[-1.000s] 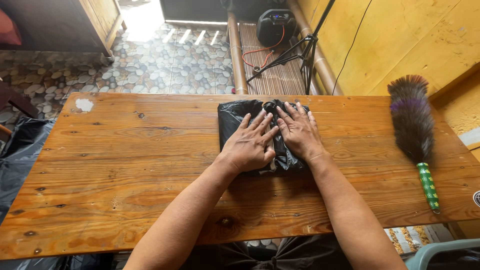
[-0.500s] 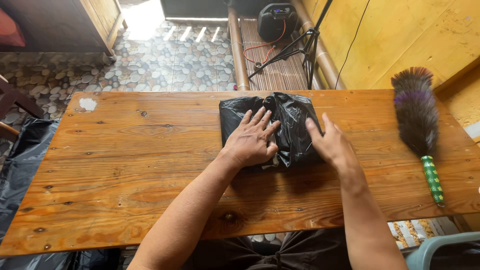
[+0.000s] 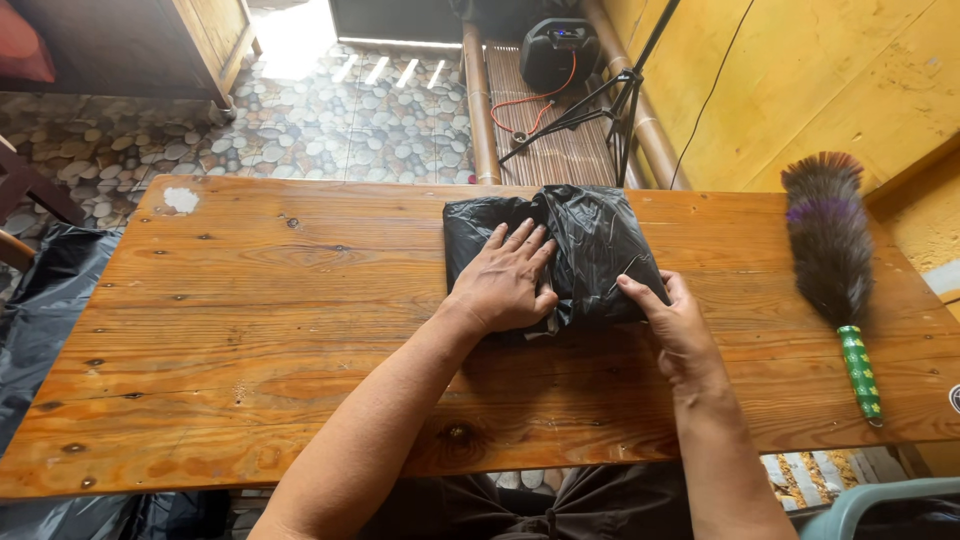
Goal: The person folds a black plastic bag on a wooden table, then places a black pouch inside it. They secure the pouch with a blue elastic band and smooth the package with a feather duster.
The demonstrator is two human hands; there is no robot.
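Black plastic bag [image 3: 590, 240] already folded to a small packet. Left hand [image 3: 505, 280] flat, fingers spread, pinning it; right hand [image 3: 678, 325] at four o'clock, fingers curled under its edge. Flap still loose.

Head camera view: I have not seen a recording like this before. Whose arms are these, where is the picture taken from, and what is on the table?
There is no machine here. The camera sits on a person's head and looks down, so the two bare arms coming in from the bottom are that person's own. The left hand lies flat, fingers spread, on a folded black plastic bag near the far edge of a wooden table. The right hand holds the bag's near right edge, fingers curled against it. Off to the right on the table lies a feather duster with a green handle, untouched. Beyond the table are a pebble floor, a tripod and a small dark speaker with an orange cable.
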